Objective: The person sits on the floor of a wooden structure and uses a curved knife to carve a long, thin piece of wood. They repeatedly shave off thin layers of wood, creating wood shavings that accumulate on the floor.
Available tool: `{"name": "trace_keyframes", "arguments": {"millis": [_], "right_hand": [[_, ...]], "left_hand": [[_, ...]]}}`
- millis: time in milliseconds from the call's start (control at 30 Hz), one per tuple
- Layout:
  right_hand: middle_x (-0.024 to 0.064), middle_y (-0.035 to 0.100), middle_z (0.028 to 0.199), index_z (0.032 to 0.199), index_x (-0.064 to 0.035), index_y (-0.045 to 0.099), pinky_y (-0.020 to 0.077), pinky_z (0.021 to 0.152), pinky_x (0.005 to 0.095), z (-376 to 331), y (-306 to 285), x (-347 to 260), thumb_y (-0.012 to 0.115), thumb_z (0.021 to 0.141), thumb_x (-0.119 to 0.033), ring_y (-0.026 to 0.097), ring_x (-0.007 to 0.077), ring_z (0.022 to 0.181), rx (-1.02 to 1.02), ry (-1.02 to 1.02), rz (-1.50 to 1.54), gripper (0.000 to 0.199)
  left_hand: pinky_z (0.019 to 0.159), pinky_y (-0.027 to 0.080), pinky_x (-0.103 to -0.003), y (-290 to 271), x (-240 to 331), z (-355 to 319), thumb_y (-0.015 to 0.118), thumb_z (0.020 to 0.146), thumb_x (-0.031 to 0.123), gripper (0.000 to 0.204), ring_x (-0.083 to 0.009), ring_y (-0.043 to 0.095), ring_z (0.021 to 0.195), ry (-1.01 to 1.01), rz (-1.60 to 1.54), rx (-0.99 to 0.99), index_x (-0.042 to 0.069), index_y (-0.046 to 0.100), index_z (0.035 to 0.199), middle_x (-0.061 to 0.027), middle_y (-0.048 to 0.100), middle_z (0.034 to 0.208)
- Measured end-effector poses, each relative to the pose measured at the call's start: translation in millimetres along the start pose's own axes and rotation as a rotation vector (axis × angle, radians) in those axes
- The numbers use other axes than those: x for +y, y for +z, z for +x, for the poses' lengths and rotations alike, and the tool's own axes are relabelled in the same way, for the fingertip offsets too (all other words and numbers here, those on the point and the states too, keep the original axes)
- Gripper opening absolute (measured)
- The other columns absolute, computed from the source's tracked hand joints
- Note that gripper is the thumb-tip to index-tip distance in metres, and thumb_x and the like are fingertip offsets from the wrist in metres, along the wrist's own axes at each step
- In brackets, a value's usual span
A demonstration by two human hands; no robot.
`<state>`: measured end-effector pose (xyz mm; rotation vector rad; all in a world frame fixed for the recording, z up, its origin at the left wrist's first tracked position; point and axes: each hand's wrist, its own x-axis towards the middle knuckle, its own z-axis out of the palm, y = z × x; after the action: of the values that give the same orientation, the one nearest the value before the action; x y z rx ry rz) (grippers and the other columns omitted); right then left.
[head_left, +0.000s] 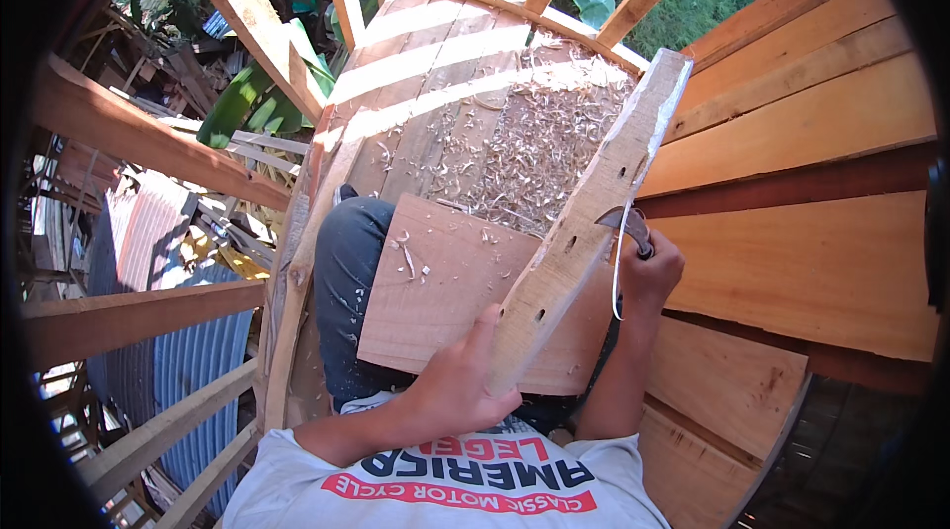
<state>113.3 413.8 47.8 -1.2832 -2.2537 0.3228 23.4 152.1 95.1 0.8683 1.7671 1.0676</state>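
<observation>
Left hand (457, 383) closed around the near end of a long pale wooden piece with small holes (584, 222); its long axis runs up-right, away from the body. Right hand (648, 272), nearer mid-length, fist closed on curved metal blade (621, 220) touching its right edge, above flat brown board (435, 282) on lap.

Long pale holed wooden piece (584, 222) slanting across a lap board; curved blade (625, 222) against its edge

Both bare forearms rise from the lower edge, elbows bent. The left hand (457, 381) curls in a closed grip with the thumb raised, while the right hand (650, 272), held higher, is clenched in a fist, wrist straight.
</observation>
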Motion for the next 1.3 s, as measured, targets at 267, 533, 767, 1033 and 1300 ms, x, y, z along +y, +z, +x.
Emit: {"name": "trace_keyframes", "arguments": {"millis": [267,533,767,1033,1300], "right_hand": [[0.0064,0.05,0.05,0.069,0.0012,0.057,0.0401,0.047,0.0368,-20.3,-3.0,-23.0,0.069,0.08,-0.018,0.052,0.016,0.046,-0.415,0.113,0.304,0.025],[0.001,0.04,0.055,0.081,-0.0062,0.044,0.031,0.033,0.0211,-39.6,-40.0,-18.3,0.052,0.098,-0.028,0.039,0.0069,0.039,-0.848,0.409,1.125,0.029],[0.0012,0.041,0.056,0.082,-0.0051,0.046,0.0316,0.034,0.0214,-43.7,-41.1,-4.6,0.052,0.098,-0.031,0.04,0.0075,0.04,-0.939,0.477,1.353,0.031],[-0.0003,0.045,0.056,0.084,-0.0021,0.054,0.033,0.041,0.0226,-66.0,-18.5,-17.0,0.055,0.097,-0.027,0.041,0.0086,0.044,-0.635,0.218,0.852,0.029],[0.0167,0.054,0.061,0.08,0.0,0.058,0.0417,0.049,0.036,-69.0,-34.2,-35.9,0.063,0.089,-0.018,0.057,0.029,0.052,-0.47,-0.239,0.425,0.021]], "left_hand": [[0.079,0.05,-0.043,-20.3,-20.7,11.3,0.07,0.067,0.014,0.084,-0.0447,0.064,0.09,0.018,-0.082,0.035,-0.005,0.027,0.137,-0.0338,0.06,0.097],[0.097,0.038,-0.031,-51.2,-22.8,23.0,0.073,0.063,0.014,0.088,-0.0263,0.053,0.113,0.029,-0.13,-0.145,-0.005,0.032,0.138,-0.0207,0.054,0.118],[0.1,0.035,-0.03,-48.1,-32.5,25.8,0.071,0.062,0.017,0.089,-0.0235,0.049,0.115,0.127,-0.171,-0.19,-0.007,0.031,0.139,-0.0179,0.051,0.121],[0.103,0.033,-0.032,-46.2,-29.7,27.1,0.071,0.062,0.018,0.091,-0.0242,0.048,0.119,0.094,-0.159,-0.144,-0.005,0.031,0.14,-0.0183,0.051,0.125],[0.098,0.039,-0.032,-53.0,-27.3,23.6,0.069,0.064,0.015,0.084,-0.0282,0.054,0.112,0.145,-0.05,-0.061,-0.009,0.032,0.137,-0.0226,0.053,0.119]]}}
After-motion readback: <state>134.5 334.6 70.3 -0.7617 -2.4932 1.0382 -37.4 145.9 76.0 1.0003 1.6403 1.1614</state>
